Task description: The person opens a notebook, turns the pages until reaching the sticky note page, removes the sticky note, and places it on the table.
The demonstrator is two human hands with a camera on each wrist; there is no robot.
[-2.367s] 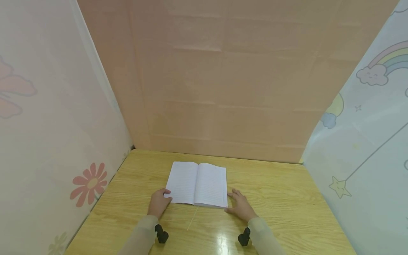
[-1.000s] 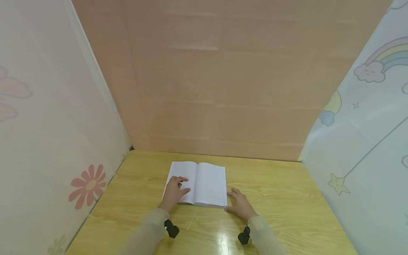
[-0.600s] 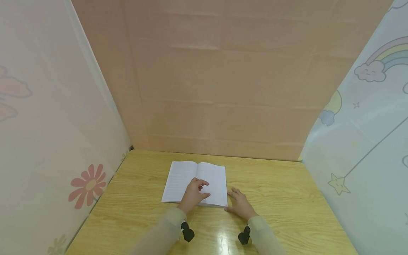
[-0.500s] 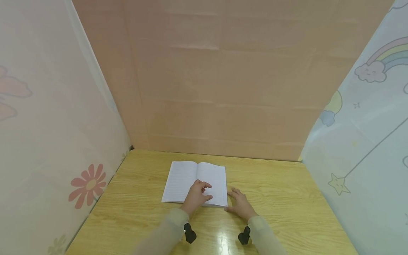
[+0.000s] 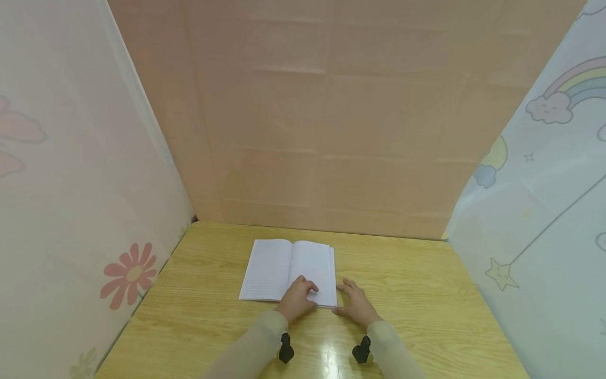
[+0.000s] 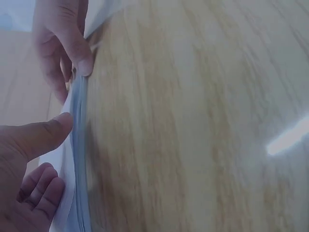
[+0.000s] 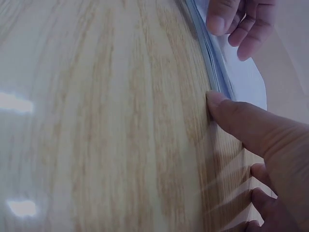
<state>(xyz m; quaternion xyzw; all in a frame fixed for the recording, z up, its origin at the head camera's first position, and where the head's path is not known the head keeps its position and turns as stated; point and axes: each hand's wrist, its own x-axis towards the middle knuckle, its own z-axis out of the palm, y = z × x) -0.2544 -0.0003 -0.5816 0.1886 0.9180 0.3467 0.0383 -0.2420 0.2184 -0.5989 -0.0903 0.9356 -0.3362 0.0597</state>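
Note:
An open lined notebook (image 5: 267,268) lies flat on the wooden table in the head view. My left hand (image 5: 295,300) is at the near edge of its right-hand page (image 5: 307,260). In the left wrist view that hand's thumb (image 6: 53,131) touches the page edge, and its loosely curled fingers are over the paper, apart from the thumb. My right hand (image 5: 357,305) rests at the notebook's lower right corner. In the right wrist view its thumb (image 7: 236,113) touches the near edge, with the other fingers spread beside the notebook.
The wooden table (image 5: 402,284) extends around the notebook. A tan backdrop (image 5: 322,131) stands behind it, with a flower-printed sheet (image 5: 85,200) at left and a rainbow-printed sheet (image 5: 544,210) at right. A black wrist device (image 5: 286,348) sits on the left sleeve.
My left hand has moved from the notebook's left edge across to its right-hand page. The top sheet's right edge has shifted slightly left, showing the sheet beneath. My right hand has stayed put.

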